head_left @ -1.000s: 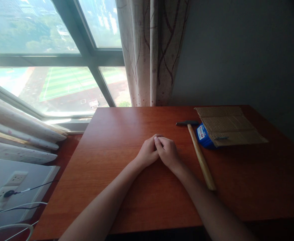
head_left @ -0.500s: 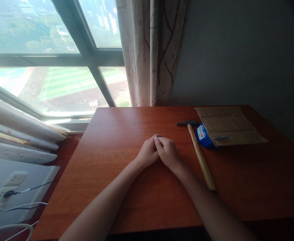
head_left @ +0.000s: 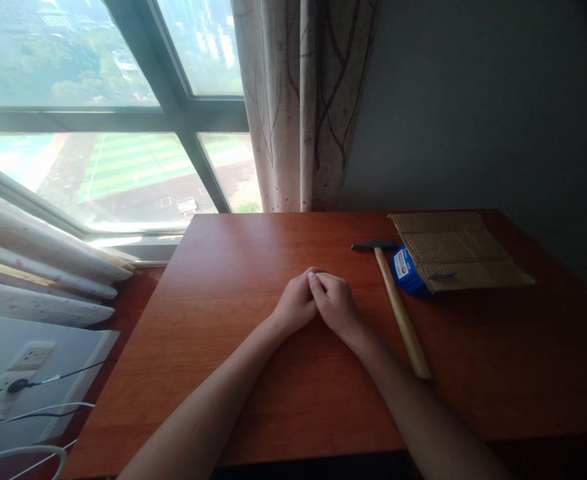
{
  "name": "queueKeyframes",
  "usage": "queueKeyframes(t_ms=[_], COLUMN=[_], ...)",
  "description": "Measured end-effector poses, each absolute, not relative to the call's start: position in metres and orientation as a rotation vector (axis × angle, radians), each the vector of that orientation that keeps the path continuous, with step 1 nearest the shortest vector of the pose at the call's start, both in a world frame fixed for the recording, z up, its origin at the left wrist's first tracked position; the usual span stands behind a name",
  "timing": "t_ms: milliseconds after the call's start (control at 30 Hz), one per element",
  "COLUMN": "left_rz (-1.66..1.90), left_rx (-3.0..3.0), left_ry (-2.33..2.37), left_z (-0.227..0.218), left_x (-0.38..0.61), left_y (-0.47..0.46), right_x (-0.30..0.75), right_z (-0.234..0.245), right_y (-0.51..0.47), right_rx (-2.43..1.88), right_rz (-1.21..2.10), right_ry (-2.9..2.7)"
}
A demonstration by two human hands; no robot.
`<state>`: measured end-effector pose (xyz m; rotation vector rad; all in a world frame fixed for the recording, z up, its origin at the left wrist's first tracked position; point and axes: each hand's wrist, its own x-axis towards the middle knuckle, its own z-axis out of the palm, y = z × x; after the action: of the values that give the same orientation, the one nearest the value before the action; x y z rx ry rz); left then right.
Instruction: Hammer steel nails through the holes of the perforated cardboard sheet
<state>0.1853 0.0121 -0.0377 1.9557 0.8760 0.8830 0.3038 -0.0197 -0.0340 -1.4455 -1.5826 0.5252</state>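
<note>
My left hand (head_left: 293, 303) and my right hand (head_left: 336, 303) rest together on the reddish wooden table (head_left: 233, 280), fingers curled and touching each other at the tips, with nothing visible in them. A hammer (head_left: 398, 307) with a pale wooden handle and dark head lies just right of my right hand, handle pointing toward me. Beyond it a blue packet (head_left: 406, 270) sits partly under a flattened piece of cardboard (head_left: 456, 250), which carries a small dark nail (head_left: 441, 274).
A patterned curtain (head_left: 303, 100) hangs behind the table beside a large window (head_left: 98, 100). Left of the table are rolled fabric (head_left: 38, 267), a wall socket (head_left: 28, 357) and cables (head_left: 33, 413). A grey wall (head_left: 473, 100) stands at the back right.
</note>
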Motion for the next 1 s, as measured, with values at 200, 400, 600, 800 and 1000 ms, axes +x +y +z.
queueKeyframes(t_ms=[200,400,600,800,1000], left_rz=[0.876,0.862,0.865,0.849,0.850], left_rx=[1.955,1.974,1.983,1.987,1.994], left_ry=[0.896,0.914,0.912,0.941,0.950], left_z=[-0.0364,-0.0389,-0.0392,-0.0390,-0.0407], left_x=[0.1856,0.1847,0.1848,0.1847,0.1848], left_y=[0.0117,0.0121,0.0126,0.0121,0.0123], right_x=[0.3032,0.3030,0.3032,0.3032,0.3037], right_z=[-0.0340,-0.0312,-0.0313,-0.0302,-0.0319], right_y=[-0.0197,-0.0201,-0.0210,-0.0211,-0.0206], right_rx=[-1.445,-1.443,-1.443,-1.435,-1.427], right_rz=[0.533,0.539,0.552,0.560,0.554], right_ry=[-1.577,-1.578,-1.578,-1.581,-1.587])
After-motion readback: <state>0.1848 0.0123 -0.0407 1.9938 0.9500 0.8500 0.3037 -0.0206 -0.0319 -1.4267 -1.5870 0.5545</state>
